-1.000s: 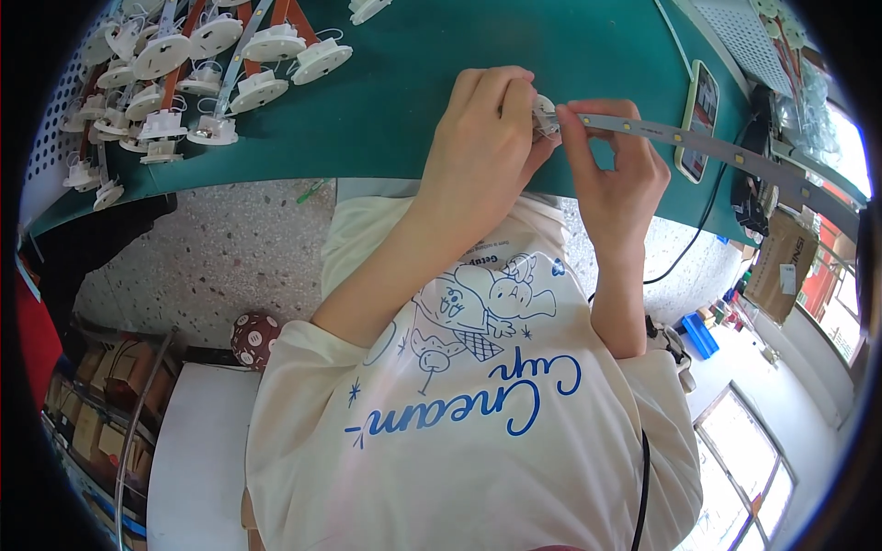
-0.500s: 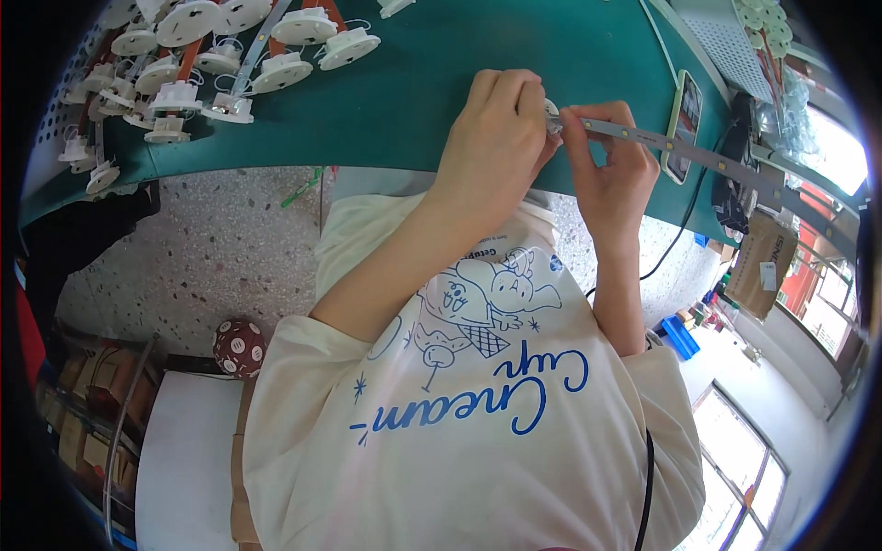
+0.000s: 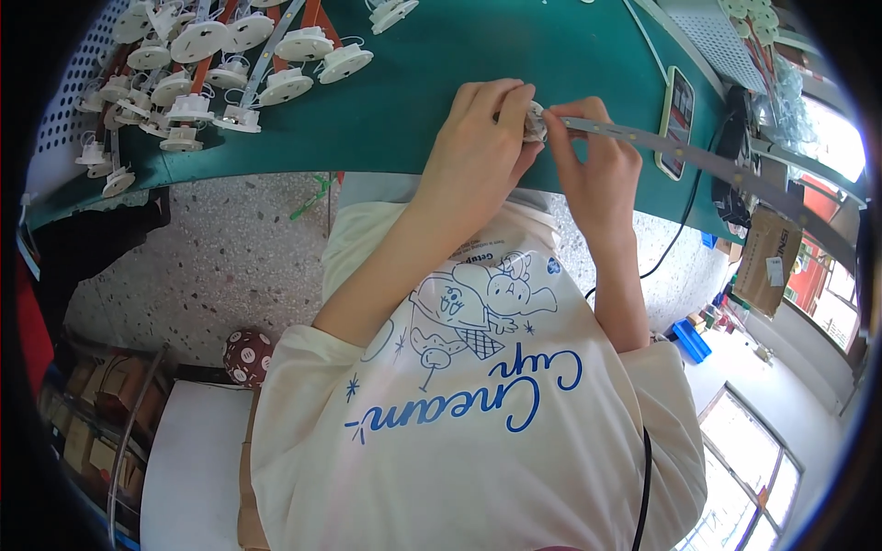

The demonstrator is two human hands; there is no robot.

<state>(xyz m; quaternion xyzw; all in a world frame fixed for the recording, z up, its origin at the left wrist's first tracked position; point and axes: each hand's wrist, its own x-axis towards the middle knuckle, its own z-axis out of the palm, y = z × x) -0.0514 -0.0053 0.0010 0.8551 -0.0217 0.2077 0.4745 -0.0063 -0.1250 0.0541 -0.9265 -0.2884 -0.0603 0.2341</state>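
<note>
Over the green table (image 3: 367,138), my left hand (image 3: 480,138) is closed around a small white end piece (image 3: 535,123), mostly covered by its fingers. My right hand (image 3: 597,174) pinches the end of a long LED strip (image 3: 680,149) between thumb and fingers. The strip's tip meets the white piece between my hands; whether the two are joined cannot be made out. From there the strip runs off to the right, slanting past the table edge.
Strips with white round caps (image 3: 285,87) are piled at the table's far left. Another white capped piece (image 3: 390,14) lies at the back. On the right are a phone (image 3: 677,119), a black bundle (image 3: 733,147) and a perforated white tray (image 3: 698,41).
Both hands have shifted slightly left in the picture together with the strip and white piece. The surroundings have also shifted a little in view.
</note>
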